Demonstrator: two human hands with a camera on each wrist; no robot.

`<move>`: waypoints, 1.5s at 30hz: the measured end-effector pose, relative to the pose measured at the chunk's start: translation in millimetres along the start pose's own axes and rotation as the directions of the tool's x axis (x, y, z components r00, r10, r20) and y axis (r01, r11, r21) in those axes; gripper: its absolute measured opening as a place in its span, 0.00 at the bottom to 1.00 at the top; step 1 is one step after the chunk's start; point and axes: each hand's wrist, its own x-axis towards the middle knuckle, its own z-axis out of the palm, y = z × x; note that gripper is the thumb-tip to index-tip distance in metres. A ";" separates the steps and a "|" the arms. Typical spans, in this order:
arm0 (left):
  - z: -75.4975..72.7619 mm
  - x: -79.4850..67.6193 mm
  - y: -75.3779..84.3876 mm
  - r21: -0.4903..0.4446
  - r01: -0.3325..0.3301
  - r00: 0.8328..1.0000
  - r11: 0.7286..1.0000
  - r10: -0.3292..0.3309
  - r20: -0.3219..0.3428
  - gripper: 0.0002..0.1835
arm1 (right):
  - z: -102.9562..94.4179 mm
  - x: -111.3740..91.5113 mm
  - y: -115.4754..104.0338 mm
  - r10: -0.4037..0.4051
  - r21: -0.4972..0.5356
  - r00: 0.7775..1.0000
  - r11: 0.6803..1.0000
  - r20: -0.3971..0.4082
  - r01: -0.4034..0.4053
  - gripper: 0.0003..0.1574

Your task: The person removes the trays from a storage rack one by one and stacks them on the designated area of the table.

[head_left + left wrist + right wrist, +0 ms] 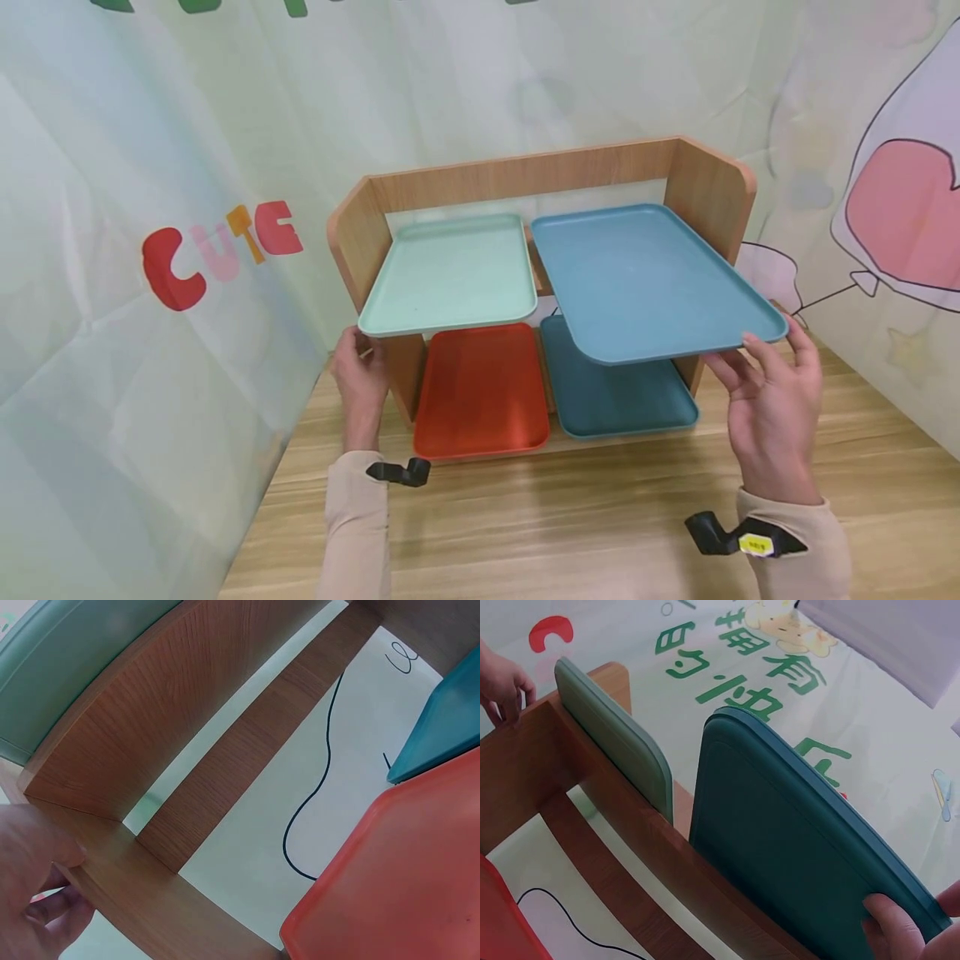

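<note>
My right hand (776,408) pinches the near right corner of a blue tray (645,279), thumb on one face and fingers on the other. That tray tilts at the upper right of a two-level wooden shelf (525,175), its near edge jutting out. My left hand (362,375) grips the edge of the shelf's left side panel (120,892), below a mint green tray (457,275) on the upper level. On the lower level lie a red tray (483,392) at left and a darker teal tray (618,400) at right.
The shelf stands on a wood-grain table (525,517). Behind and beside it hangs a pale printed cloth (247,100) with coloured letters and a balloon drawing. Black wrist mounts (401,472) sit on both sleeves.
</note>
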 end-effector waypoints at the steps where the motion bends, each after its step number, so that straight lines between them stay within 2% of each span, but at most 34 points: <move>1: -0.1 -0.2 0.0 0.001 0.000 1.000 1.000 0.000 0.000 0.08 | -0.6 -0.3 -0.6 0.000 0.004 1.000 1.000 0.005 0.000 0.34; 6: 0.0 -0.5 0.2 -0.011 -0.012 1.000 1.000 0.012 0.002 0.08 | -2.8 -1.3 -3.5 -0.004 0.025 1.000 1.000 0.011 0.004 0.34; 13: -0.2 -0.6 -0.2 -0.002 -0.019 1.000 1.000 0.019 -0.008 0.08 | -5.1 -4.7 -4.9 0.003 -0.010 1.000 1.000 -0.003 -0.003 0.33; 16: -0.3 -0.5 -0.6 0.000 -0.015 1.000 1.000 0.015 -0.006 0.08 | -6.9 -5.8 -5.3 0.012 0.005 1.000 1.000 -0.002 -0.012 0.32; 24: -0.6 -0.8 -0.7 0.007 0.009 1.000 1.000 -0.009 0.002 0.08 | -11.3 -8.3 -7.4 0.046 0.059 0.995 0.997 0.088 -0.051 0.31; 38: -0.2 -0.6 -1.6 0.003 0.007 1.000 1.000 -0.007 -0.002 0.08 | -17.0 -10.8 -11.7 0.093 0.049 0.981 0.993 0.172 -0.103 0.30; 45: -1.0 -0.9 -2.9 -0.018 -0.003 1.000 1.000 0.003 0.004 0.09 | -20.5 -9.7 -14.7 0.109 0.053 0.961 0.990 0.256 -0.127 0.28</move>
